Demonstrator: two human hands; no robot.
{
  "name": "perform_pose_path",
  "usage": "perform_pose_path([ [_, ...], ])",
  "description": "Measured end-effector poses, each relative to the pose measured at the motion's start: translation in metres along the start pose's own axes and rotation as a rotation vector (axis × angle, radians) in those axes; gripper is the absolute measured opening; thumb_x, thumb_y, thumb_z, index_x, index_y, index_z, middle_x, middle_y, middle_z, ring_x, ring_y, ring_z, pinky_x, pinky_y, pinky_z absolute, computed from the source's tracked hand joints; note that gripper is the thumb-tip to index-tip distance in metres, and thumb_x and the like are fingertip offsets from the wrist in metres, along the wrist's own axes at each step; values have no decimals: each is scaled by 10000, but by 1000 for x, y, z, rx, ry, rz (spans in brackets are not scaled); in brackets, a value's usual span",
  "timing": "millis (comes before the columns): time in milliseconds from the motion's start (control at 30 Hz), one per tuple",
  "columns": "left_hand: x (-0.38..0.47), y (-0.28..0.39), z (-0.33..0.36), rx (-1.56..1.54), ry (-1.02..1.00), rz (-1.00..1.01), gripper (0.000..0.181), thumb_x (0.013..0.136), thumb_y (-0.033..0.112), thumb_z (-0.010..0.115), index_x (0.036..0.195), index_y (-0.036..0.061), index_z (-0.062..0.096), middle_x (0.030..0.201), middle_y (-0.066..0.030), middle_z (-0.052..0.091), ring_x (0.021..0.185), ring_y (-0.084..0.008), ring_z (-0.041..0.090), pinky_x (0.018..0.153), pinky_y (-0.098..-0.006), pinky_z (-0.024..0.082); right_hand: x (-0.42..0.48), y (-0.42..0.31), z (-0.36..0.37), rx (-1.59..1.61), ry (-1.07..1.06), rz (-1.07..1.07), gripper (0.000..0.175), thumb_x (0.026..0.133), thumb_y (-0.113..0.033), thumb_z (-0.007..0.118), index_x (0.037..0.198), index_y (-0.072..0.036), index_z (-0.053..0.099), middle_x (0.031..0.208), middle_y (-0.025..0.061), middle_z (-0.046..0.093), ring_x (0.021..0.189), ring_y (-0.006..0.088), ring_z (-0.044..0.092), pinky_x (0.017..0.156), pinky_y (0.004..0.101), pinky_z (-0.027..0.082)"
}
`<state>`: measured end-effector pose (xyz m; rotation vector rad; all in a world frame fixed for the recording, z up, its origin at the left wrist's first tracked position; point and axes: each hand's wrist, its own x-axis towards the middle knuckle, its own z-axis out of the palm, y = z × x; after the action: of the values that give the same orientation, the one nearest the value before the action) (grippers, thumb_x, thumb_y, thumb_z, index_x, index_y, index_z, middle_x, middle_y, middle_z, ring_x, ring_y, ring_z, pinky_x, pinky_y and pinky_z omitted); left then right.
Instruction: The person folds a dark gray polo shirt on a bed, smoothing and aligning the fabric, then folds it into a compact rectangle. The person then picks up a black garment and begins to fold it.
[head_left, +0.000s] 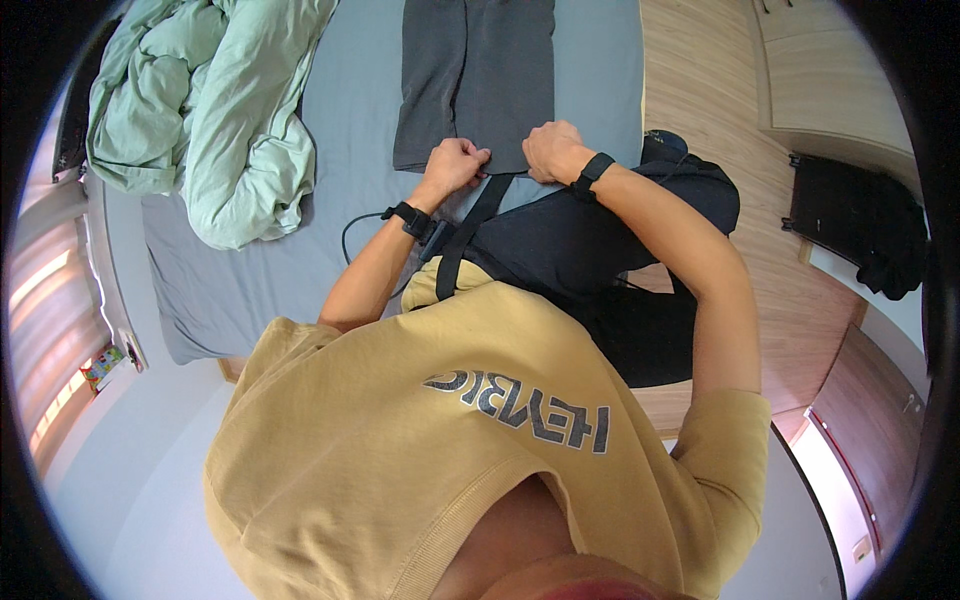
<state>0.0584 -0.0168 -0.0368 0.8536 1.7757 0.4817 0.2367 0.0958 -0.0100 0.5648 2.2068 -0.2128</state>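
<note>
A dark grey garment (495, 90), which looks like a pair of trousers, lies flat and lengthwise on the grey bed sheet (352, 112). My left hand (455, 165) pinches its near edge around the middle, thumb against fingertips. At the near right corner, my right hand (553, 151) has its fingers curled over the fabric. The garment's far end runs out of the top of the view. A black strap (480, 214) comes from my body and passes just below the edge, between my wrists. Each wrist wears a black band.
A crumpled pale green blanket (240, 135) lies on the left of the bed. My legs in black trousers (555, 232) extend right, over the bed's edge. A thin black cable (346, 238) loops near my left wrist. Beyond are the wooden floor (697, 82) and a black suitcase (847, 206).
</note>
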Motion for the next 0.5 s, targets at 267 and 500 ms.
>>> perform_pose_path([
  [267,-13,11,-2,227,-143,39,374,939,332,829,845,-15,724,709,-103,749,592,-170,720,600,-328,571,-4,6,-5,4,-199,-37,361,789,-291,837,1068,-62,829,1093,93,819,1014,289,791,835,417,625],
  [500,-30,-40,-42,715,-466,-2,231,834,163,886,799,-20,748,674,-144,722,595,-239,732,591,-408,565,-20,76,-53,572,-46,-97,337,828,-353,817,808,-29,729,776,94,730,676,232,689,637,418,546],
])
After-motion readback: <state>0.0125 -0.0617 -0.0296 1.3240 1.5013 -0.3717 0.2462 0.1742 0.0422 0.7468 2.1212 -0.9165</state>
